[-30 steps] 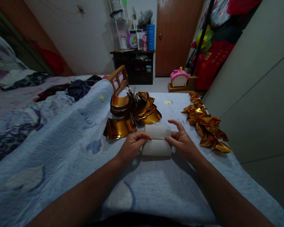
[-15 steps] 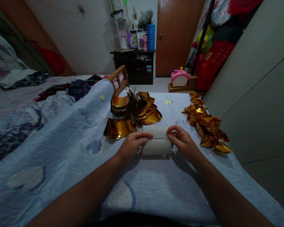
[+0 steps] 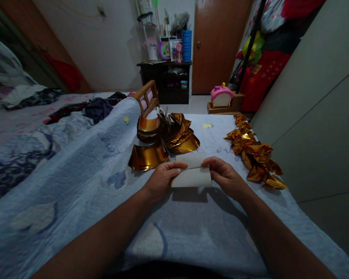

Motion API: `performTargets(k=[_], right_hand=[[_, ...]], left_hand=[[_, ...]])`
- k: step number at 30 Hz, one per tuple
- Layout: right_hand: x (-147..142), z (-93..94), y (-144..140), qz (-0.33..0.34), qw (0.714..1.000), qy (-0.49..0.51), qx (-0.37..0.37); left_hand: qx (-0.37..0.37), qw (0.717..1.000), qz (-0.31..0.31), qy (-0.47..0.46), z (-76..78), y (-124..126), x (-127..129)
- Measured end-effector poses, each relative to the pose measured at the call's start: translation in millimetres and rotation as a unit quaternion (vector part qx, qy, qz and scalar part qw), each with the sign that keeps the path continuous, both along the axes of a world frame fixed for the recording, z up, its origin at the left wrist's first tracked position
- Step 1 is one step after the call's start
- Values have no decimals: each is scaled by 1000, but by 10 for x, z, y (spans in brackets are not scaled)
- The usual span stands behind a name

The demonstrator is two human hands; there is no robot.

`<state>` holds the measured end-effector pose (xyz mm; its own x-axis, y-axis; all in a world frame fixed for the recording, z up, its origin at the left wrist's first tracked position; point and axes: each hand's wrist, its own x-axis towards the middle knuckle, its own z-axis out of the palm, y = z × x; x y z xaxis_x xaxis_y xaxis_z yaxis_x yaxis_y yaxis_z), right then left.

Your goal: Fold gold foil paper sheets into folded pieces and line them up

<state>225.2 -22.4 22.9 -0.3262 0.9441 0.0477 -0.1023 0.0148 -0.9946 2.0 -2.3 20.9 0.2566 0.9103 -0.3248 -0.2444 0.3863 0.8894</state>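
A sheet of foil paper (image 3: 192, 178), pale side up with a thin gold edge, is held just above the bed cover between my two hands. A crease or fold runs across it. My left hand (image 3: 164, 177) pinches its left side between thumb and fingers. On the right side, my right hand (image 3: 222, 173) grips it near the crease, the fingers partly behind the paper. Just beyond my left hand lies a fanned pile of gold foil sheets (image 3: 149, 155). Right of my right hand runs a row of folded gold foil pieces (image 3: 257, 157).
The light blue bed cover (image 3: 174, 228) spreads under everything. A small wooden frame (image 3: 147, 97) stands behind the foil pile. Further back are a pink toy (image 3: 222, 96) and a dark cabinet (image 3: 164, 83). A pale panel (image 3: 322, 128) rises along the right edge.
The foil paper's near edge has lifted off the cover, and its shadow shows below. My right hand has shifted slightly left along the crease. The piles have not moved.
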Motion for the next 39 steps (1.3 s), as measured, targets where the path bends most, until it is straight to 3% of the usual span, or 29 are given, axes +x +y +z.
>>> performTargets(k=[7,11,15,20,27,34,39], right_hand=[[-21,-33,-7,77,997,1,-9],[-10,-42,20,57,997,-12,42],[0,-42,34,44,997,-38,44],[-24,-56,32,-21,996,-63,63],[-115,-45,-6,-92,995,-30,5],[-151,-77,-9,-126,992,-2,11],[-183,-80,-13,-131,991,3,23]], left_hand=[[4,999,-6,-34,-44,-17,0],[31,999,-5,-23,-41,-23,-3],[69,997,-16,2,-26,-46,-2],[115,992,-29,49,-46,-64,-12],[182,979,-25,89,22,-90,-25],[197,978,-51,41,18,-120,-32],[182,980,-9,82,31,-127,49]])
